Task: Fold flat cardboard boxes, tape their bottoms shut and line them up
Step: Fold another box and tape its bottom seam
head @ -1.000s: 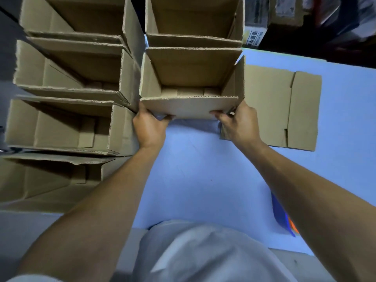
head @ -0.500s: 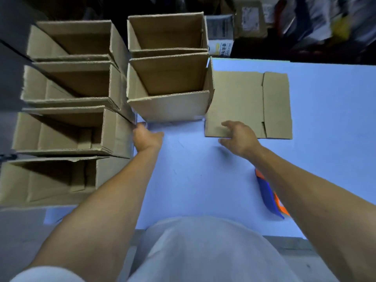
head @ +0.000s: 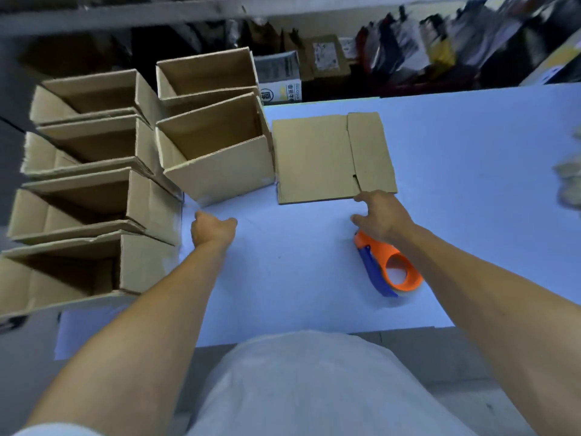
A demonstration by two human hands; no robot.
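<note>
Hands off the folded box (head: 220,165) now: left hand (head: 211,229) curled, empty; right hand (head: 382,217) loose-fingered, moved to flat cardboard (head: 330,158) edge above tape dispenser (head: 390,269).

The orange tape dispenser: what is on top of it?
The right hand hovers above the near end of the orange tape dispenser, covering its tip. Whether they touch cannot be seen. The rest lies uncovered on the table.

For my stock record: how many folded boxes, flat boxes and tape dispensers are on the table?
Folded boxes: 6
Flat boxes: 1
Tape dispensers: 1
Total: 8
</note>
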